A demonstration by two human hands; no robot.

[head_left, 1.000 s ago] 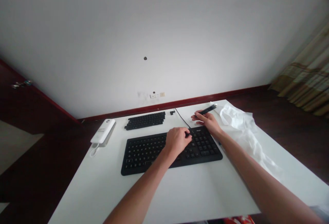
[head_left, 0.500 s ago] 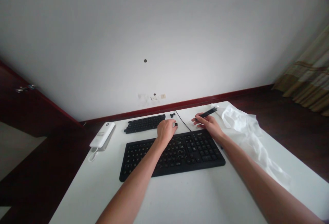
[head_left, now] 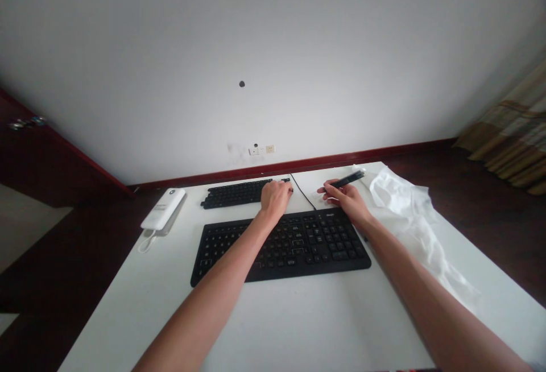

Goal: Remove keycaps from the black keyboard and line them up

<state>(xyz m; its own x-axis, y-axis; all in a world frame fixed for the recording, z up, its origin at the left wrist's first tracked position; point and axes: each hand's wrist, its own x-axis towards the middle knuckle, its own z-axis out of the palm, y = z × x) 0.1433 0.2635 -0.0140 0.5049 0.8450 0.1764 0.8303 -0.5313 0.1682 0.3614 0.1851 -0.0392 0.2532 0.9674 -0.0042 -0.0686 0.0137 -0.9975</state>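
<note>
A black keyboard (head_left: 322, 264) lies across the white table, its left part showing bare key seats and its right part capped. Behind it, black keycaps (head_left: 232, 194) are laid out in rows. My left hand (head_left: 276, 197) is closed at the right end of those rows, with a small black keycap (head_left: 292, 190) at the fingertips. My right hand (head_left: 346, 198), beyond the keyboard's right end, grips a slim black tool (head_left: 348, 179) that has a paler tip. What kind of tool it is I cannot make out. My left forearm hides part of the keyboard.
A white power bank (head_left: 164, 209) with a short white cable stands at the table's left. Crumpled white plastic film (head_left: 409, 207) runs along the right side. A black cable (head_left: 302, 193) leads from the keyboard to the far table edge (head_left: 315, 172). The wall is behind.
My left hand has moved away from me with the keycap, towards the laid-out keycaps. The right hand keeps its hold on the black tool. The whole view has shifted slightly.
</note>
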